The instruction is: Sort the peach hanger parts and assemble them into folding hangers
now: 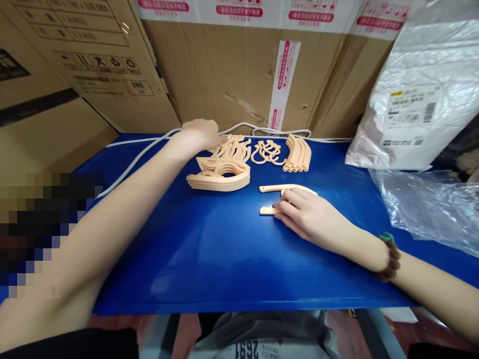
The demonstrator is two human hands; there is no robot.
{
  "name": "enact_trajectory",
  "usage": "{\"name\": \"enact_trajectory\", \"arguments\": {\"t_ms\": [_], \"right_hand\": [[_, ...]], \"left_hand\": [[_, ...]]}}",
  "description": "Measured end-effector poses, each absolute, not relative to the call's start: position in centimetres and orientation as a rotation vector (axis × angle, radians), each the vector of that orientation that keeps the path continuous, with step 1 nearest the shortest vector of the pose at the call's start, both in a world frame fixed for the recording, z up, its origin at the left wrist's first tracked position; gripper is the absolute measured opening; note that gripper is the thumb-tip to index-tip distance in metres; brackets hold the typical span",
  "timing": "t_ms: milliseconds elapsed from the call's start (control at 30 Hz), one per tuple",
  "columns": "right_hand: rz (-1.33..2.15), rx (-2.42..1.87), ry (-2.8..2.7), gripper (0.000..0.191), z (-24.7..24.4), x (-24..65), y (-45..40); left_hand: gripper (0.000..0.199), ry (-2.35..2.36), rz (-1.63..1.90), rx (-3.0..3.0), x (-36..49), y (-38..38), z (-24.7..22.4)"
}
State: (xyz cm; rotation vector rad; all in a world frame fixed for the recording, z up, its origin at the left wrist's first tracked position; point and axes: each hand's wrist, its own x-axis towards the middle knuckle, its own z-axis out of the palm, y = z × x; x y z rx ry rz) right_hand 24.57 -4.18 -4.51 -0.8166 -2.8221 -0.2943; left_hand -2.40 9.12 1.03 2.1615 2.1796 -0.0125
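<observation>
My right hand [305, 217] is closed around a beige plastic hanger arm [267, 211], whose end sticks out to the left of my fingers. Just beyond it lies a second hanger arm [273, 188] on the blue table, partly covered by the hand. My left hand [202, 133] reaches to the back, at a pile of curved beige hanger parts [237, 149]; its fingers are mostly hidden behind the hand. In front of that pile sits a stack of wider curved hanger pieces [219, 182]. Beige hooks [265, 152] and a row of curved arms [298, 154] lie to the right.
Cardboard boxes [224, 75] wall off the back and left of the blue table [194, 259]. A white cable [130, 172] runs along the rear. At the right are a white plastic mailer [404, 114] and crumpled clear plastic [422, 204].
</observation>
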Motion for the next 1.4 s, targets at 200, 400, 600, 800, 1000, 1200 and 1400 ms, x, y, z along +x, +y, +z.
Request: {"name": "enact_trajectory", "arguments": {"t_ms": [200, 400, 600, 800, 1000, 1200, 1400], "right_hand": [[-0.591, -0.722, -2.809, 0.021, -4.6, 24.5, -4.3], [-0.625, -0.688, -2.8, 0.02, -4.2, 24.6, -5.1], [-0.646, -0.704, -2.761, 0.02, -4.3, 24.9, -4.9], [-0.521, -0.793, -2.714, 0.027, -4.3, 25.0, -4.3], [-0.386, -0.957, -2.673, 0.031, -4.5, 25.1, -4.1], [-0.236, -0.878, -2.666, 0.024, -4.1, 25.2, -4.0], [-0.244, -0.773, -2.703, 0.025, -4.0, 25.4, -3.9]], "left_hand": [[0.042, 2.138, 0.102, 2.148, -4.5, 13.0, -2.6], [0.021, 2.056, 0.374, 2.046, -4.9, 14.2, -3.5], [0.013, 1.924, 1.13, 2.122, -3.3, 11.6, -1.2], [0.017, 1.701, 1.303, 2.454, -0.3, 4.2, 0.4], [0.032, 1.421, 0.942, 2.549, 2.4, -4.6, -1.6], [0.02, 1.21, 0.731, 2.445, 2.4, -7.4, -3.5], [0.017, 1.196, 0.57, 2.372, 2.0, -7.0, -4.6]]}}
